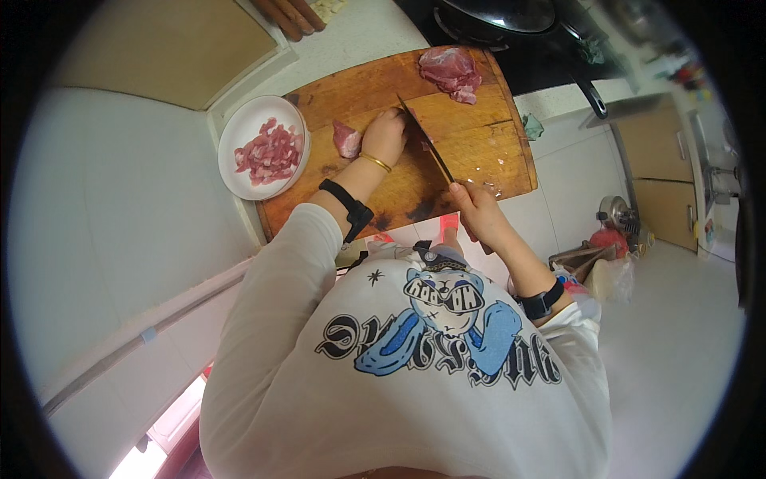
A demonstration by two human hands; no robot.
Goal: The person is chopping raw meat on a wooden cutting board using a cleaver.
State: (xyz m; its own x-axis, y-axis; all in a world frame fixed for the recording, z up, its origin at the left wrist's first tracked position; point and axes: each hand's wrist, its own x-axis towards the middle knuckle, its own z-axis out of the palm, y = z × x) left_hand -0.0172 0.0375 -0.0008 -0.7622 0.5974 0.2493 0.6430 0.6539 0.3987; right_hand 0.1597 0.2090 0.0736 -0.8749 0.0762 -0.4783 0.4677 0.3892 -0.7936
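Observation:
My right hand (479,209) grips the handle of a kitchen knife (432,145), its broad blade slanting up and left across a wooden cutting board (491,141). Beside the blade's far end, my left hand (385,138) rests on the board with its fingers curled down. Whatever lies under those fingertips is hidden. A chunk of raw meat (346,139) sits just left of my left hand. Small pink scraps lie by the blade. At the board's far right corner is a larger piece of raw meat (452,73).
A white bowl (227,152) of cut meat stands at the board's left edge, by the wall. Beyond the board, a lidded black pan (499,15) sits on the cooktop, its handle (592,99) jutting out. Bags and a metal pot (613,211) are on the right.

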